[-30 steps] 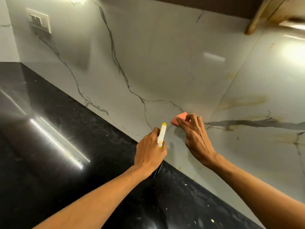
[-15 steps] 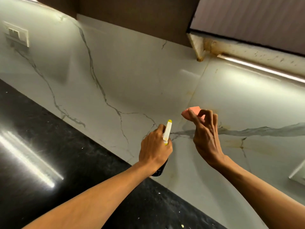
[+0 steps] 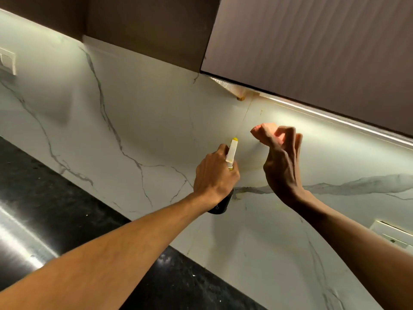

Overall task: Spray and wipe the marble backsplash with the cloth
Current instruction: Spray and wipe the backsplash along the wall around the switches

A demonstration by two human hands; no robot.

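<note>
The white marble backsplash (image 3: 145,121) with grey veins runs across the view, with yellowish stains near the middle seam. My left hand (image 3: 214,177) grips a dark spray bottle (image 3: 221,204) whose white and yellow nozzle (image 3: 231,153) points up at the wall. My right hand (image 3: 282,166) is raised to the right of it, fingers curled round a bunched orange-pink cloth (image 3: 262,132). The cloth is held close to the marble; I cannot tell whether it touches.
A black stone counter (image 3: 55,198) lies below the wall, speckled with crumbs. Brown upper cabinets (image 3: 312,52) hang overhead with a lit strip beneath. A white switch plate (image 3: 6,62) sits far left and a white socket (image 3: 393,233) at the lower right.
Both hands have risen up the wall, the cloth climbing from the grey vein toward the seam under the cabinet. My view has tilted upward, bringing the cabinets into sight.
</note>
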